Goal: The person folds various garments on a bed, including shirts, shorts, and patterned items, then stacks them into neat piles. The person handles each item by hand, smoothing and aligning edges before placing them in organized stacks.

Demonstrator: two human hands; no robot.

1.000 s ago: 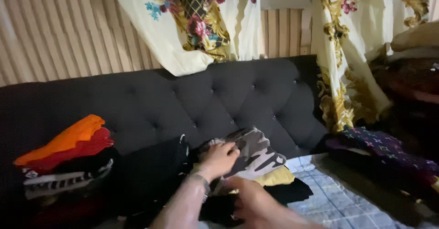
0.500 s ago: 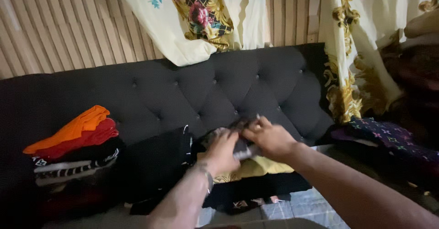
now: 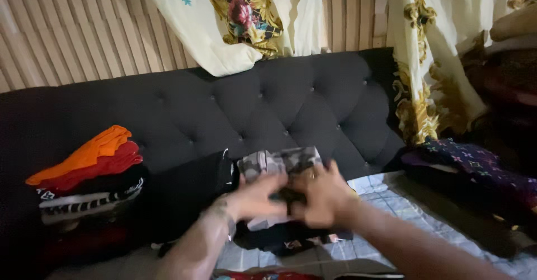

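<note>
Both hands grip the folded camouflage garment [image 3: 279,162] in front of the black tufted headboard [image 3: 224,118]: left hand [image 3: 254,196] closed on its left side, right hand [image 3: 321,196] on its right, the fabric rising just above them.

A home bedroom: tufted black headboard [image 3: 268,106], floral curtains [image 3: 246,17], folded clothes stack [image 3: 89,173].

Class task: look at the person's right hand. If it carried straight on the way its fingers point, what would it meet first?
Probably the left hand, then the camouflage garment that the right hand also grips; blur hides depth.
</note>
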